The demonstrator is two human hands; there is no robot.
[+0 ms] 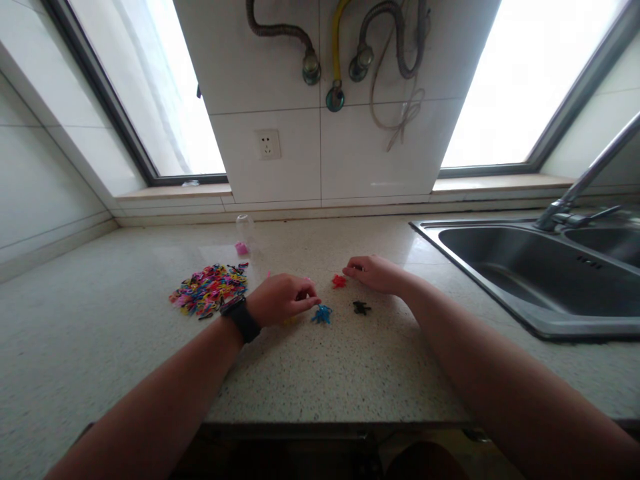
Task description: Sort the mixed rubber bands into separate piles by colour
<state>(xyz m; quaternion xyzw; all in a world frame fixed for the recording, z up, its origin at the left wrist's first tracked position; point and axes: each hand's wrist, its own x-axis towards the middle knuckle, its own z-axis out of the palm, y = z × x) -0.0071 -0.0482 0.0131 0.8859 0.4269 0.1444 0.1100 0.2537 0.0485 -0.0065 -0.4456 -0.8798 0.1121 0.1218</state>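
My left hand [283, 299], with a dark watch [241, 319] on its wrist, hovers over the counter. Its fingers are curled with the thumb close to a small pile of blue pieces [322, 314]; what they hold, if anything, is hidden. My right hand [373, 273] is closed beside a small pile of red pieces [339, 281], its fingertips at the pile's right edge. A little pile of black pieces [361, 307] lies below it. Yellow pieces [289, 321] and some pink ones show partly around my left hand. A large mixed heap of colourful small pieces [209, 289] lies left.
Behind the heap stand a clear plastic container [245, 228] and a pink piece [241, 249], perhaps its lid. A steel sink [500, 287] with a tap [565, 207] is set into the speckled counter [340, 380] at right. The tiled wall has a socket [269, 145] and hoses.
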